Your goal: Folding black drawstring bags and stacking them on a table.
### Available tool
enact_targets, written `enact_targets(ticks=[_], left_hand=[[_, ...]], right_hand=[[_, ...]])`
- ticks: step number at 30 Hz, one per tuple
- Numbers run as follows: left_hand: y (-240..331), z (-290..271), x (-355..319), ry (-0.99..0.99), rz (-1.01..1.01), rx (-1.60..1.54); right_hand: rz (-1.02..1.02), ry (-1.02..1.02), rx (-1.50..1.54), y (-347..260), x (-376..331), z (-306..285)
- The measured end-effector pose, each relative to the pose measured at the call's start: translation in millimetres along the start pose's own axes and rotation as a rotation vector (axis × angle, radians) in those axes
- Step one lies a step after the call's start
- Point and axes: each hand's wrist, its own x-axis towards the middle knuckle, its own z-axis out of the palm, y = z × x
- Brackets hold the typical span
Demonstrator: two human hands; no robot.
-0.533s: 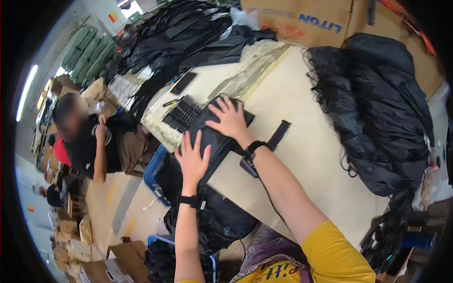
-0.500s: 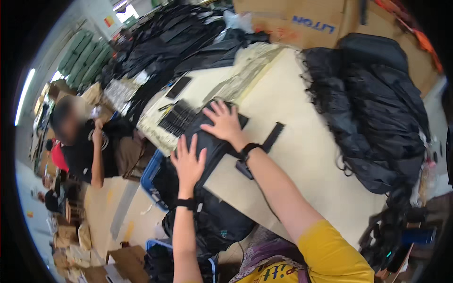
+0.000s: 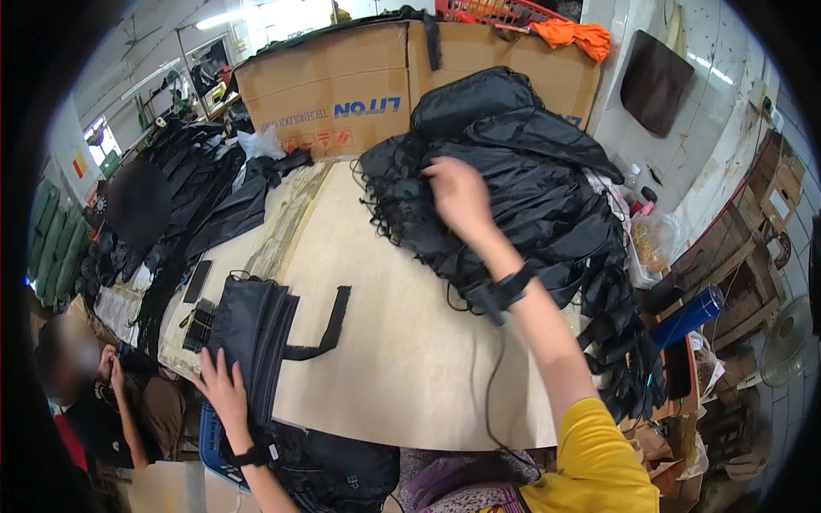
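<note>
My left hand point(image 3: 224, 389) lies with its fingers spread on the lower left edge of a stack of folded black fabric pieces point(image 3: 250, 325). A black strap point(image 3: 329, 333) sticks out from the stack's right side onto the pale table point(image 3: 410, 342). Over to the right, my right hand point(image 3: 462, 198) reaches over a large heap of black fabric pieces point(image 3: 539, 197) with cords along their left edge. Its fingers are loosely bent and partly apart, and I see nothing held in them. Dark bands circle both wrists, with a cable hanging from the right one.
A phone point(image 3: 197, 281) and small black parts point(image 3: 198, 325) lie left of the stack. Cardboard point(image 3: 325, 85) walls the table's far side. A blue crate point(image 3: 211, 440) stands below the left edge. A person point(image 3: 107, 410) is at the left; a blue bottle point(image 3: 688, 315) is at the right.
My right hand has left the folded stack and moved right to the large heap. My left hand has slid to the stack's near left edge. The view has swung right.
</note>
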Motion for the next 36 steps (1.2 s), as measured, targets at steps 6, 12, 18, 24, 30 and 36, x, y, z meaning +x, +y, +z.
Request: enact_targets(ticks=[6,12,18,24,30,36], left_hand=[[53.5,-74.4,-16.8,0.191,-0.106,0.002],[107.9,-102.0,-63.7,-0.027,-0.136,-0.169],[129.5,-124.1,-74.5,-0.087,-0.158,-0.219],[204.3,-110.5,-52.6,-0.335,-0.378,-1.63],[239.3,-121.6,-30.6,-0.556,-0.876,-2.017],[221.1,-82.7,-111.6,-0.448,-0.663,-1.622]], right_hand=[[0.475,-0.219,-0.572,156.8,61.3,-78.9],[0.654,-0.551,-0.611,255.6,51.6,-67.2],[-0.041,0.134,-0.445,171.7,79.7,-80.0],[-0.528,-0.518,0.26,-26.1,13.9,-139.5],[-0.323,-1.06,0.538,-72.0,-115.0,-159.4],[-0.039,-1.282,0.193,-54.1,-182.3,-173.7]])
